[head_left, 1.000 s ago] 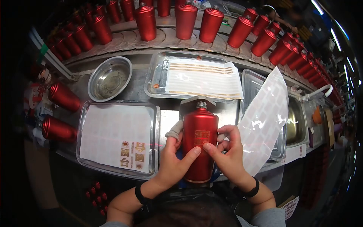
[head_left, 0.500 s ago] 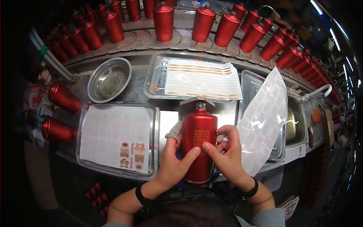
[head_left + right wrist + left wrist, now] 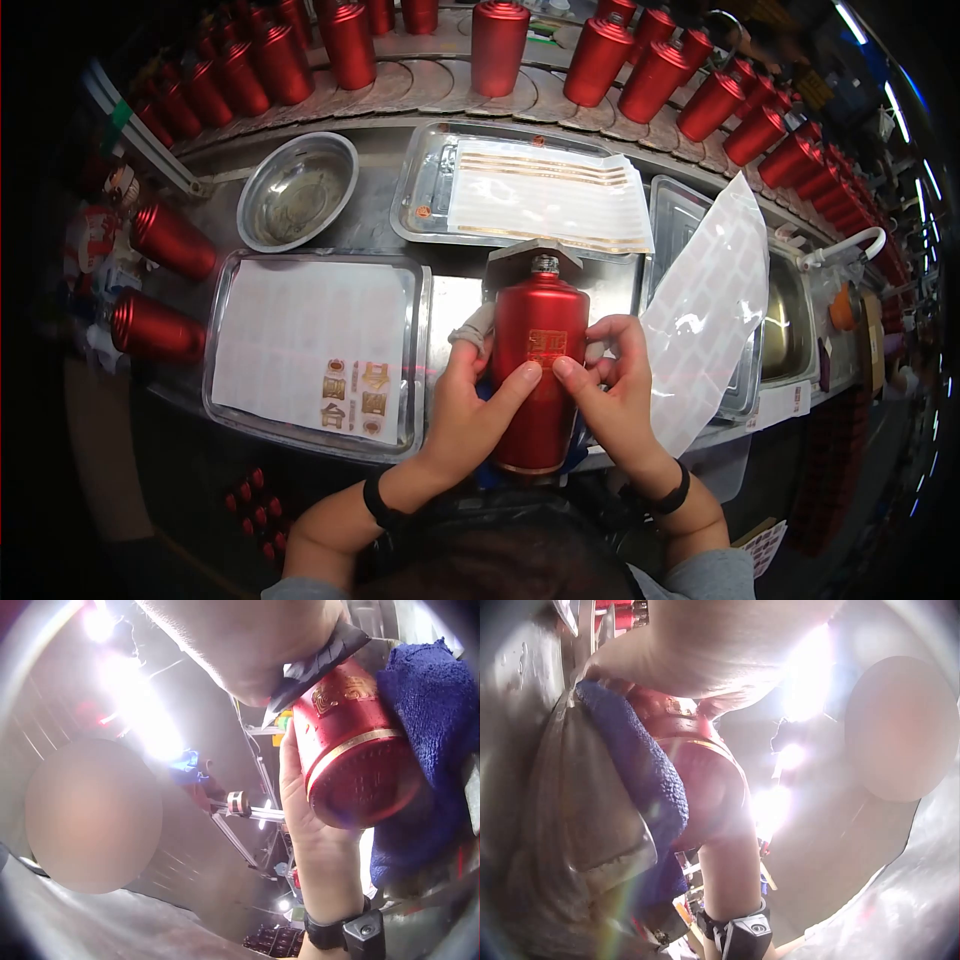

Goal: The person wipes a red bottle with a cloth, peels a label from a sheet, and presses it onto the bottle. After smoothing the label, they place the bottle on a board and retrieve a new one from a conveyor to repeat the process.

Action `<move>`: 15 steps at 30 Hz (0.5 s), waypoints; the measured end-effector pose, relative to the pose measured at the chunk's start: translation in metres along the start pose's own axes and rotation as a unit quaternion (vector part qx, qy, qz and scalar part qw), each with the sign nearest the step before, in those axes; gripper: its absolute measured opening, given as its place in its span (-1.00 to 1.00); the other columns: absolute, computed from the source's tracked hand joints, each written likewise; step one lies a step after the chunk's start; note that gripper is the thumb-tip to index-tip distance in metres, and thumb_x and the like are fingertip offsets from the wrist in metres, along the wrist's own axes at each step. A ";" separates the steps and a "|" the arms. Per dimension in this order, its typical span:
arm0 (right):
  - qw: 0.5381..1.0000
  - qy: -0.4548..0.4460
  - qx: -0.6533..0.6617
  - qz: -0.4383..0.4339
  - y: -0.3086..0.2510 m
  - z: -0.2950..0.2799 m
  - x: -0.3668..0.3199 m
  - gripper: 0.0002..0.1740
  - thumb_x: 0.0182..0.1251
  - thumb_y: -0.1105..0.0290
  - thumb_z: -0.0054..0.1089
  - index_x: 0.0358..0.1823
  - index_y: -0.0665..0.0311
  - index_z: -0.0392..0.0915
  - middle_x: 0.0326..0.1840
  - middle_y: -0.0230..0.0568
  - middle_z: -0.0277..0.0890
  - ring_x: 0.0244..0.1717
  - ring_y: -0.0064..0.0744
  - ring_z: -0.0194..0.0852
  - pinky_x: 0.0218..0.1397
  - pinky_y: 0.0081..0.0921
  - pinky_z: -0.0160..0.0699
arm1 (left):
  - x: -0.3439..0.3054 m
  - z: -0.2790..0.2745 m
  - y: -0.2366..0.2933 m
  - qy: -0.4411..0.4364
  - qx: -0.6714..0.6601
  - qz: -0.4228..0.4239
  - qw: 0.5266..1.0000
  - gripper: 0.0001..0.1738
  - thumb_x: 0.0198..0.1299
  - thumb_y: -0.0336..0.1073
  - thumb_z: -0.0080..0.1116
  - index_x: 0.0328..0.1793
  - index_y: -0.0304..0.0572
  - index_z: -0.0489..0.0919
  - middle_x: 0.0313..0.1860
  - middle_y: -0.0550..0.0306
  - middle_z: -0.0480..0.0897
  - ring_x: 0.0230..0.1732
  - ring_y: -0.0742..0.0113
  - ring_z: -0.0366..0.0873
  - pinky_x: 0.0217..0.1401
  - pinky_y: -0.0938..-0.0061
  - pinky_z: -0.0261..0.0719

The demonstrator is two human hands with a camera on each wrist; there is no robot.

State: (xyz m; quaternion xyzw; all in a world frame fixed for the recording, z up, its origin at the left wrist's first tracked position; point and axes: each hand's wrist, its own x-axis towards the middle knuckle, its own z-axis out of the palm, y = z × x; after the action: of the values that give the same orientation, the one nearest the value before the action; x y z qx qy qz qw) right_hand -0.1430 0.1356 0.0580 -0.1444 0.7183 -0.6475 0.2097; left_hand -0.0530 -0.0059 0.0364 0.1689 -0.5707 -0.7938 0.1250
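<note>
A red bottle [image 3: 530, 430] with a clear neck and a gold emblem lies between both hands, its base toward the person. The left hand [image 3: 475, 405] holds its left side, thumb on the front beside the emblem, with pale coverings on the fingers. From the right, the right hand [image 3: 618, 395] presses its thumb at the emblem's lower edge, its other fingers bent at the bottle's side. A blue cloth [image 3: 431, 705] lies against the bottle in the right wrist view. That view also shows the bottle's base and gold band.
At left, a tray [image 3: 424, 380] holds a sheet of gold characters. Behind the bottle, another tray [image 3: 402, 200] bears gold-striped sheets. A metal bowl [image 3: 298, 190] stands at back left, a translucent sheet [image 3: 705, 320] lies at right, and red bottles line the conveyor [image 3: 430, 95].
The conveyor bottles have shifted to the right. The head view has moved slightly, and both thumbs now lie closer together over the lower part of the emblem.
</note>
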 end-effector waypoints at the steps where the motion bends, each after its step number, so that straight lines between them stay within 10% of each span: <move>1: 1.000 0.000 0.000 -0.001 0.000 0.000 0.000 -0.55 0.24 0.45 0.40 0.01 0.29 0.28 -0.10 -0.30 0.34 -0.56 -0.88 0.26 -0.56 -0.85 0.22 | 0.000 0.000 -0.001 0.000 -0.002 0.001 1.000 -0.22 0.32 -0.30 0.24 0.54 -0.43 0.12 0.41 -0.18 0.40 0.45 0.19 0.35 0.48 0.34 0.28; 11: 0.992 -0.035 0.051 0.113 -0.003 -0.026 0.009 -0.70 0.37 0.35 0.29 -0.02 0.22 0.36 -0.67 -0.63 0.35 -0.72 -0.87 0.18 -0.66 -0.83 0.06 | -0.007 -0.022 -0.002 0.016 -0.079 -0.044 0.996 -0.34 0.41 -0.39 0.10 0.54 -0.39 0.13 0.49 -0.23 0.32 0.50 0.21 0.29 0.50 0.37 0.29; 15: 0.991 -0.029 0.081 0.105 -0.008 -0.015 0.003 -0.63 0.33 0.39 0.33 0.00 0.23 0.30 -0.56 -0.55 0.42 -0.68 -0.89 0.21 -0.64 -0.82 0.12 | -0.010 -0.019 -0.001 0.015 -0.076 -0.043 0.996 -0.32 0.38 -0.38 0.14 0.53 -0.40 0.14 0.48 -0.22 0.32 0.50 0.19 0.28 0.51 0.34 0.26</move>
State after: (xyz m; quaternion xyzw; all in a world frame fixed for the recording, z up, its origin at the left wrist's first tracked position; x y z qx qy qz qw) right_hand -0.1534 0.1465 0.0666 -0.0696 0.6686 -0.6733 0.3079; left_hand -0.0364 -0.0178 0.0309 0.1948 -0.4991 -0.8370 0.1116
